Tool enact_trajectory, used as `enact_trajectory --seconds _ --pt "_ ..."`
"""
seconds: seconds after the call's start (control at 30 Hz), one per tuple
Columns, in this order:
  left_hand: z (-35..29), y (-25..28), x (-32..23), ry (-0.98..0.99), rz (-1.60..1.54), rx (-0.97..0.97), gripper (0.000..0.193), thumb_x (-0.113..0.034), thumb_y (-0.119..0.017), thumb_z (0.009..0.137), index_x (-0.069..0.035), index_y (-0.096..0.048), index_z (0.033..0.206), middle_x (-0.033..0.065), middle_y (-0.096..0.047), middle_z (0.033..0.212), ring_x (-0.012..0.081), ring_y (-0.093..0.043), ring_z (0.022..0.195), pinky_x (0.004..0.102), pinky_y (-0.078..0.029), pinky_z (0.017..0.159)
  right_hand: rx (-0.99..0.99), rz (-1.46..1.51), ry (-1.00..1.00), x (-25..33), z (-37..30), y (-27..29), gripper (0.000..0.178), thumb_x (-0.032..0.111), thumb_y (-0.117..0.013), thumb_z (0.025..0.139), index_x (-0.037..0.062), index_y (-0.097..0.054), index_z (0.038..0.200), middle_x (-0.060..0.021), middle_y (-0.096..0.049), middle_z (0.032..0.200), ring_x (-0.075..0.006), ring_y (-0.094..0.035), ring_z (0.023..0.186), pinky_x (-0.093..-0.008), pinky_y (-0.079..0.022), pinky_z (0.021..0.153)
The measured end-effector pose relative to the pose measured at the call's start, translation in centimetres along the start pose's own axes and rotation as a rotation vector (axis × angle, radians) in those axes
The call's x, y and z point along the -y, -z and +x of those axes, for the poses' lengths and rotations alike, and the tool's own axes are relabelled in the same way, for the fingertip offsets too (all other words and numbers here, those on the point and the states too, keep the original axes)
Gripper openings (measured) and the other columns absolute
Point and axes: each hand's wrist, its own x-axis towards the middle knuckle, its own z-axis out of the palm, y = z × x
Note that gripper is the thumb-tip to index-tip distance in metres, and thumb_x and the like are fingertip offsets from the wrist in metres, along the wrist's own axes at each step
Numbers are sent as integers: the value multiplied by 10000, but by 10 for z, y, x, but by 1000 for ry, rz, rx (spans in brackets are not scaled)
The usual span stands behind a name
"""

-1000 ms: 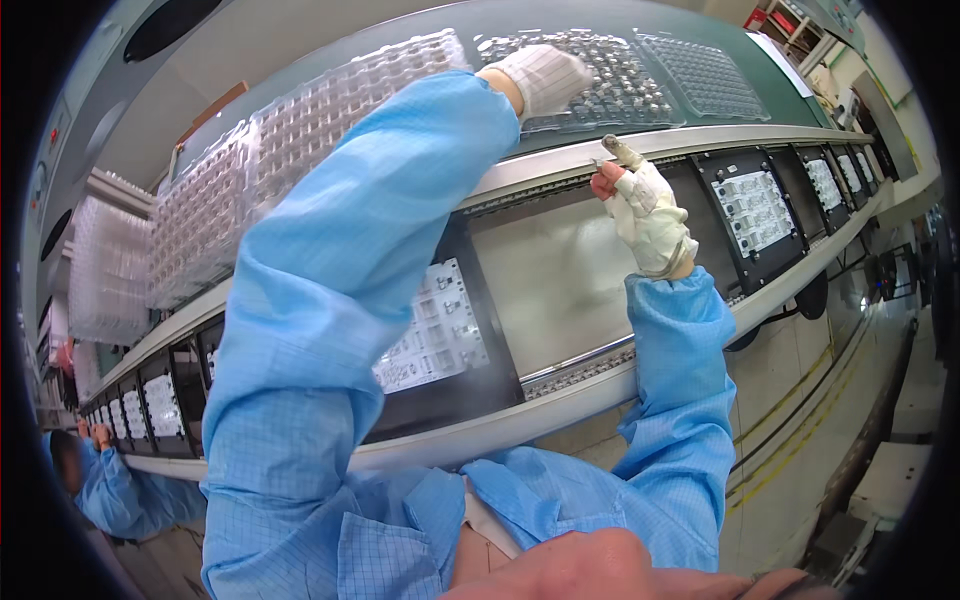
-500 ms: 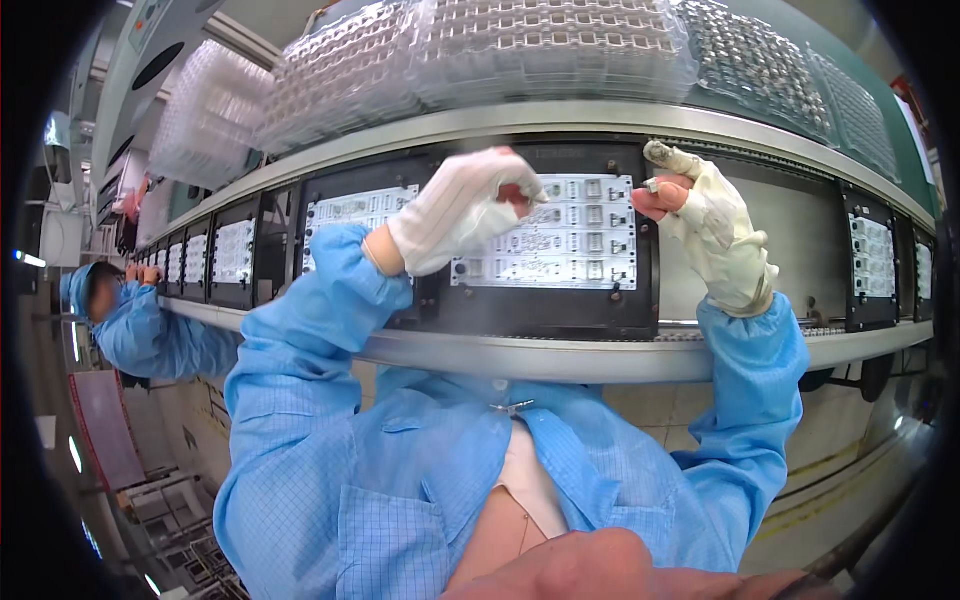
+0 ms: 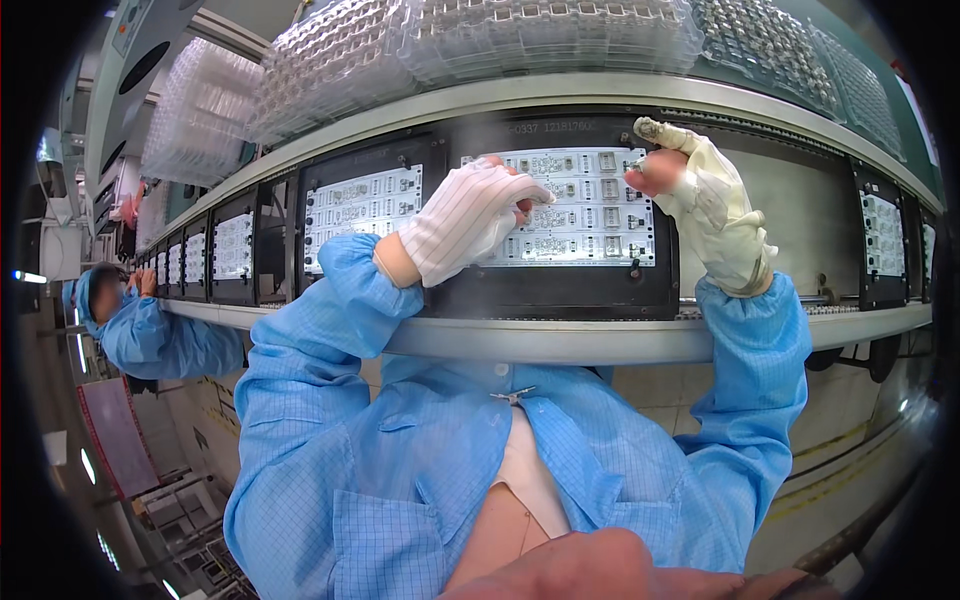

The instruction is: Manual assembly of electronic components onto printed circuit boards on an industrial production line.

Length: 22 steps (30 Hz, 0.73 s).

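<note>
Gloved hands work a white circuit panel [image 3: 560, 205] seated in a black carrier [image 3: 560, 290] on the conveyor line [image 3: 560, 340].
The left hand [image 3: 470, 220] rests curled on the panel, steadying it; the right hand [image 3: 705, 215] pinches at its right edge with bare fingertips, whether on a part I cannot tell.

Blue gridded cleanroom smock, elastic cuffs, small metal zip pull at the open collar. Left hand [image 3: 470, 220] – white pinstriped fabric glove. Right hand [image 3: 712, 215] – cream glove, fingertips cut off.
</note>
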Motion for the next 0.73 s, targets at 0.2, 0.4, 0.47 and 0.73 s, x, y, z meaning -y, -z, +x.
enact_trajectory --seconds 0.2,0.4,0.47,0.73 --pt "9 -2 -1 -65 136 5 228 -73 -647 799 -110 -691 1019 54 -676 778 296 -650 807 401 -519 767 54 2 24 -7 3 3 514 180 -705 962 -56 -508 1374 -101 -632 1086 -227 -674 1041 -337 -533 993" --pt "12 3 1 -47 94 81 282 -42 -725 782 -98 -692 1056 93 -700 863 312 -632 894 401 -522 797 47 -49 64 -10 5 3 498 173 -689 972 -48 -508 1380 -99 -631 1081 -227 -675 1045 -336 -534 984" --pt "10 0 1 -44 98 55 280 -39 -730 774 -95 -691 1046 100 -691 854 317 -629 893 407 -519 792 50 -61 67 -8 5 2 498 175 -687 974 -49 -508 1380 -99 -630 1080 -225 -675 1045 -334 -534 980" --pt "1 -14 -4 -40 183 -66 217 -46 -725 770 -110 -691 975 82 -668 788 292 -640 867 407 -497 824 56 -52 76 -13 8 5 544 207 -706 963 -45 -498 1398 -104 -630 1110 -246 -673 1063 -346 -522 997"
